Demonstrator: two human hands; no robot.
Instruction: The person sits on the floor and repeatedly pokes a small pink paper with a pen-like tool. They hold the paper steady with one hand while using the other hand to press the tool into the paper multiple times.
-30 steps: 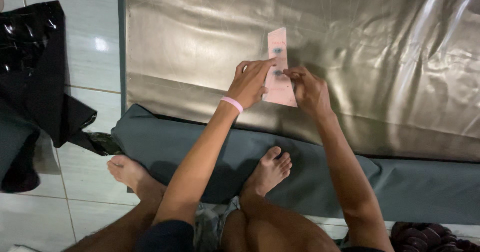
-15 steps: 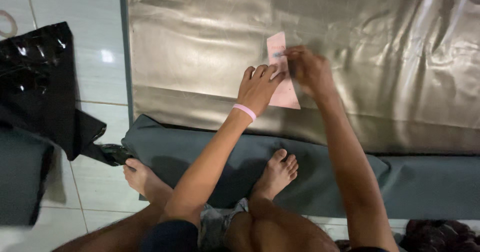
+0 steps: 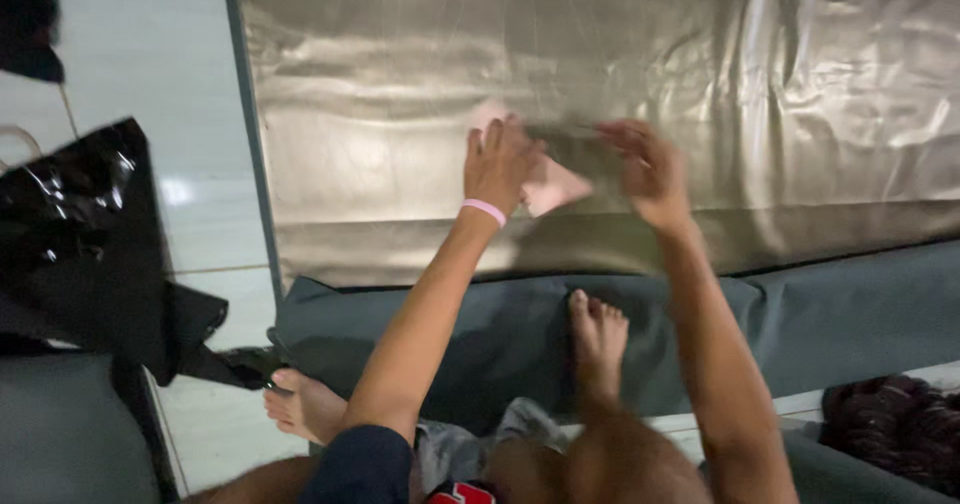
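Note:
A pink card-like piece [image 3: 553, 182] lies flat on a shiny grey-gold sheet [image 3: 400, 114]. My left hand [image 3: 498, 164], with a pink band at the wrist, presses down on the piece with fingers spread. My right hand [image 3: 645, 169] hovers just to the right of it, blurred by motion, and seems to pinch a thin dark object that streaks leftward over the piece; what it is cannot be made out. My two bare feet [image 3: 598, 332] rest on a dark green cloth [image 3: 830, 314] in front of the sheet.
A crumpled black plastic bag [image 3: 90, 234] lies on the pale tiled floor [image 3: 190, 114] at the left. A dark bundle of fabric [image 3: 890, 429] sits at the lower right. A grey surface [image 3: 60, 434] fills the bottom left corner.
The pink piece has gone from held upright between both hands to lying flat on the sheet under my left hand. My right hand has let it go and moved right.

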